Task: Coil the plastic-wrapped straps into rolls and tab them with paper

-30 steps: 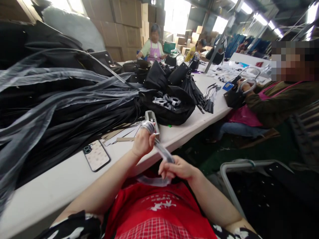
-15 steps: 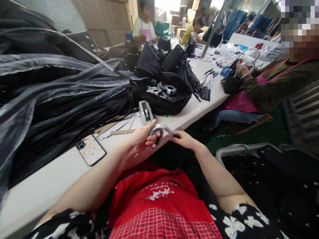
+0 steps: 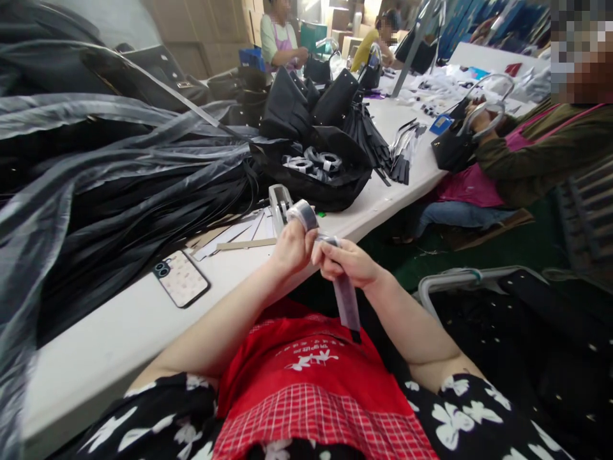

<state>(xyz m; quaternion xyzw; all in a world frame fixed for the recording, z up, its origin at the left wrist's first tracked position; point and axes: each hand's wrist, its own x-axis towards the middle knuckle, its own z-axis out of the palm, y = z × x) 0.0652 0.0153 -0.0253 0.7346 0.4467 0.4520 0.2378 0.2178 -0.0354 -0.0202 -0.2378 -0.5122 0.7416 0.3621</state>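
My left hand is closed around a coiled strap that looks greyish and film-wrapped, the roll standing above the fist. Close beside it, my right hand pinches the strap's unrolled length. The loose end hangs from that hand over my red apron and has a dark tip. Just behind the coil, a grey tape dispenser stands on the table, partly covered by the roll and hand.
A black bag holding several similar coils lies beyond my hands. Long film-covered black straps pile up at left. A phone and paper strips lie on the white table. A co-worker sits at right, holding a black handbag.
The coil has risen and turned in my left hand. A length of strap has come off it and now hangs from my right hand, which has moved in closer.
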